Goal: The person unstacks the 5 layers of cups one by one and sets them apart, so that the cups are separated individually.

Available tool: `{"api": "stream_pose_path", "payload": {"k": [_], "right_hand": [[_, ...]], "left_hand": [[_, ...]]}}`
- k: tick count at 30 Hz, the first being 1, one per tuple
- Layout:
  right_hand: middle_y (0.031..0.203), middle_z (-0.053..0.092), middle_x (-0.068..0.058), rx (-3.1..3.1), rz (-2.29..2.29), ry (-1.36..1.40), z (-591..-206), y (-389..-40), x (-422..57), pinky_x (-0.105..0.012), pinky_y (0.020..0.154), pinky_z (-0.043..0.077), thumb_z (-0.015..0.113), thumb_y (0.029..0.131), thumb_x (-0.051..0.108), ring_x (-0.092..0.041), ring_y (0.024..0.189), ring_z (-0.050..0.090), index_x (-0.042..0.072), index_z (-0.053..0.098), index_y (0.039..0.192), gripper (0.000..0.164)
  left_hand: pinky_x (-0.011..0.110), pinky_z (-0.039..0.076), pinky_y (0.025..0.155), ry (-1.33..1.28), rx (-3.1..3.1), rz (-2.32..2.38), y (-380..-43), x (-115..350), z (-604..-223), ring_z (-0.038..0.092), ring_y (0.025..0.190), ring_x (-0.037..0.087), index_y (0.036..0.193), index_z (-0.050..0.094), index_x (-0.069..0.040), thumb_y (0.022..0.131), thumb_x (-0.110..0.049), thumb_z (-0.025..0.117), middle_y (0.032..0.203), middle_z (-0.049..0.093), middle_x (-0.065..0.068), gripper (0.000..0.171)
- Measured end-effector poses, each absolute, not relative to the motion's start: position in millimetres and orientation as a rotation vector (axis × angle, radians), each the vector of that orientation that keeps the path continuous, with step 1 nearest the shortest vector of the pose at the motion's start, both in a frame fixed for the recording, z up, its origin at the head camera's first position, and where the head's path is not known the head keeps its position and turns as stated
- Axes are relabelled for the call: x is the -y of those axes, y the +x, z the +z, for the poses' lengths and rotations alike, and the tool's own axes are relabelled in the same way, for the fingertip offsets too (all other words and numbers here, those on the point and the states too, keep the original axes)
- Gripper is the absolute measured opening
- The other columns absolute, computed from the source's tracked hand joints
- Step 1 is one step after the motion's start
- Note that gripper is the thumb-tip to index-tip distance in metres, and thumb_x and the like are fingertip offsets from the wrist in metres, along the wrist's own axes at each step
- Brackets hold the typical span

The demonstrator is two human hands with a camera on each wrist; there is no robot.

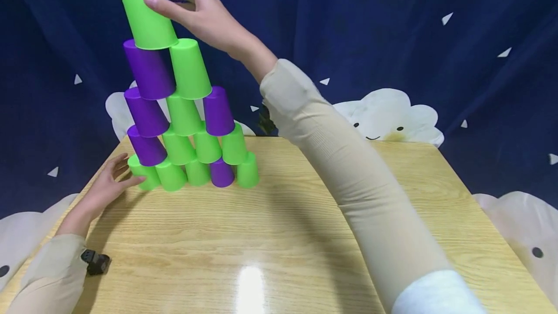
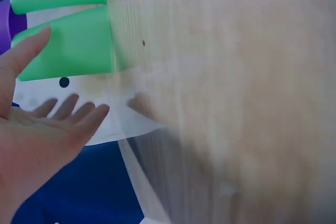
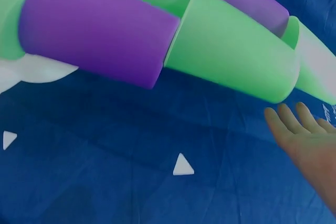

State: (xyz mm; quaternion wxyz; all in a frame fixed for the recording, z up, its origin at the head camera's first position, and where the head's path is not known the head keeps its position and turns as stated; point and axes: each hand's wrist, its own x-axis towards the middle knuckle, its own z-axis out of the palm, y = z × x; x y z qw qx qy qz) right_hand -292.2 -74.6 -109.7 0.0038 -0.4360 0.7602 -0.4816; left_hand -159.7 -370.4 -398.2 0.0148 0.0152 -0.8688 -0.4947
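We see plain bright-green cups (image 1: 189, 69) and plain purple cups (image 1: 150, 74). We find a navy curtain (image 1: 370, 28) patterned with white triangles (image 1: 504, 53) and white, black-dotted clouds (image 1: 388, 110), a yellowish table (image 1: 196, 227) streaked with wood grain, and cream sleeves (image 1: 314, 125).

There are ten green cups (image 1: 190, 69), five purple cups (image 1: 150, 74) and one table (image 1: 183, 236).

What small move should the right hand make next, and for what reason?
Probably the right hand should draw slowly away from the top green cup: the cup appears seated across the purple cup and its green neighbour below, and the hand's fingers are spread, not wrapped round it. Whether the thumb touches it, I cannot tell, so slowness seems wise.
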Motion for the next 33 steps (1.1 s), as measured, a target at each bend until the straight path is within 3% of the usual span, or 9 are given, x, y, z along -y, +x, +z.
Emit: {"api": "stream_pose_path", "payload": {"k": [3,9,17,20,22,24,33], "right_hand": [[0.148,0.042,0.008,-2.427,-1.469,-1.3,-109.3,-292.5,82.4,-0.01,0.098,0.036,0.061,0.095,0.029,0.005,0.125,0.043,0.02,0.014,0.158,0.079],[0.137,0.053,0.004,-2.42,-1.457,-1.242,-111.7,-291.5,90.9,-0.013,0.088,0.043,0.067,0.092,0.029,-0.002,0.113,0.055,0.021,0.02,0.157,0.081],[0.131,0.059,0.003,-2.467,-1.433,-1.255,-111.6,-290.8,91.8,-0.013,0.087,0.043,0.072,0.09,0.028,-0.003,0.109,0.059,0.018,0.024,0.155,0.082],[0.13,0.059,0.002,-2.469,-1.446,-1.259,-111.0,-290.7,90.9,-0.014,0.086,0.044,0.072,0.089,0.027,-0.003,0.109,0.059,0.018,0.024,0.155,0.082],[0.13,0.06,0.002,-2.474,-1.457,-1.266,-110.0,-290.5,90.1,-0.014,0.086,0.045,0.073,0.089,0.027,-0.003,0.108,0.06,0.018,0.024,0.155,0.083],[0.129,0.06,0.002,-2.469,-1.489,-1.273,-107.9,-290.2,88.6,-0.014,0.086,0.045,0.073,0.089,0.026,-0.003,0.108,0.06,0.017,0.025,0.155,0.082],[0.134,0.057,-0.005,-2.347,-1.747,-1.404,-95.1,-291.5,49.1,-0.011,0.091,0.045,0.068,0.091,0.01,-0.006,0.111,0.06,0.005,0.032,0.15,0.069]], "left_hand": [[0.068,0.019,0.109,0.027,2.729,-1.59,-166.9,369.8,-399.3,0.013,0.139,0.056,0.153,-0.004,0.005,0.098,-0.021,0.063,0.154,0.01,0.036,0.091],[0.064,0.029,0.107,0.007,2.812,-1.509,-173.4,366.4,-402.3,0.025,0.136,0.055,0.151,0.01,0.011,0.098,-0.021,0.063,0.148,0.025,0.036,0.082],[0.059,0.033,0.107,-0.006,2.856,-1.426,-175.9,364.3,-403.7,0.033,0.133,0.052,0.148,0.021,0.013,0.097,-0.019,0.064,0.143,0.035,0.036,0.074],[0.035,0.042,0.105,-0.014,2.865,-1.393,-177.5,363.4,-403.2,0.037,0.131,0.05,0.147,0.024,0.013,0.097,-0.02,0.064,0.141,0.039,0.035,0.072],[0.017,0.044,0.094,-0.023,2.867,-1.376,-178.2,362.5,-403.0,0.04,0.129,0.048,0.146,0.026,0.013,0.097,-0.021,0.065,0.14,0.041,0.034,0.071],[0.006,0.04,0.082,-0.031,2.863,-1.368,-179.2,361.8,-403.4,0.042,0.127,0.047,0.145,0.028,0.013,0.096,-0.021,0.065,0.138,0.043,0.034,0.071],[0.009,0.04,0.079,-0.029,2.881,-1.323,-181.9,359.9,-405.2,0.046,0.125,0.048,0.144,0.029,0.014,0.096,-0.022,0.066,0.135,0.045,0.036,0.071]]}}
